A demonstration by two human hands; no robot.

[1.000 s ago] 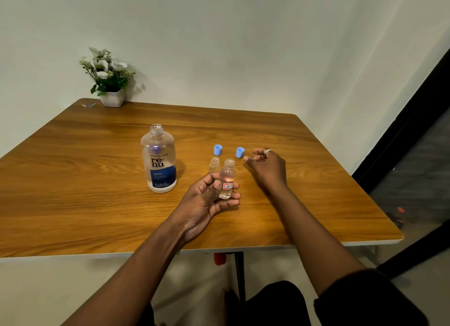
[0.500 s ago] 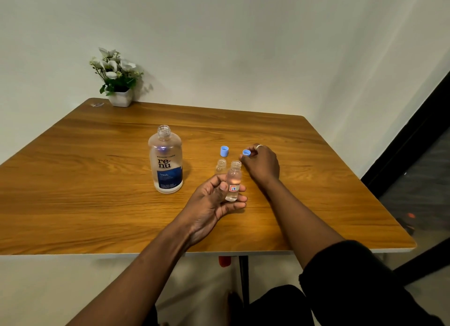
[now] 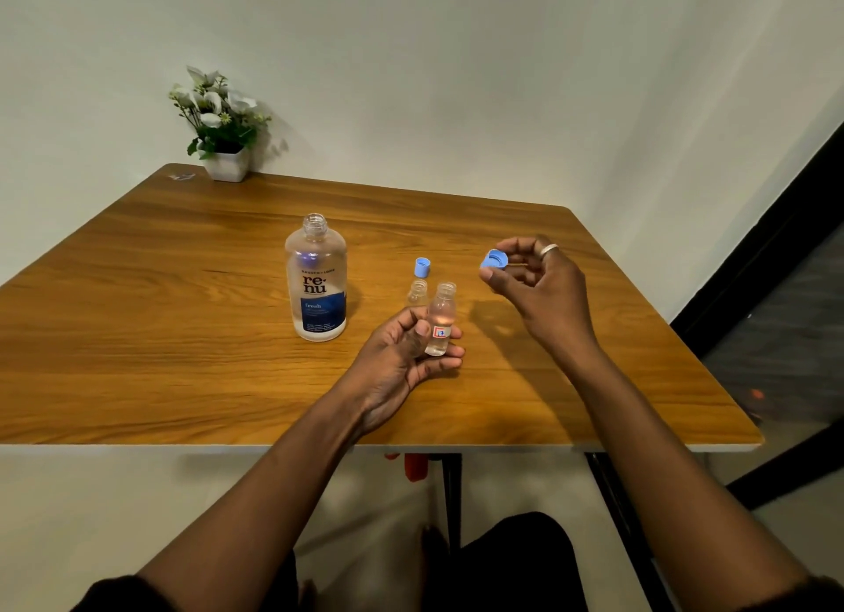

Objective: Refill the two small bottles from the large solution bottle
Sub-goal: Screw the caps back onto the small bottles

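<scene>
Resting on the wooden table (image 3: 160,314) near its front edge in the head view, the left hand (image 3: 402,355) curls thumb and fingers round a small bottle (image 3: 440,319). The bottle stands upright in the grip, open at the neck and mostly full of clear liquid, with a little red-and-blue label on its side. Raised above the tabletop to the right, the right hand (image 3: 534,287) pinches a blue cap (image 3: 494,259) between thumb and fingertips, the cap's hollow side turned toward the camera. A pale ring (image 3: 549,249) sits on one finger. The two hands are apart, and the cap is well clear of the bottle's mouth.

Just behind the held bottle stands the second small bottle (image 3: 417,292), also uncapped. It looks nearly empty, though its lower part is hidden behind the left hand's fingers. A second blue cap (image 3: 422,267) lies on the table just beyond it. To the left, the large solution bottle (image 3: 316,282) stands upright and uncapped — blue label facing the camera, near the small bottles but not touching them. At the far left corner, against the wall, sits a white pot of flowers (image 3: 224,127).
</scene>
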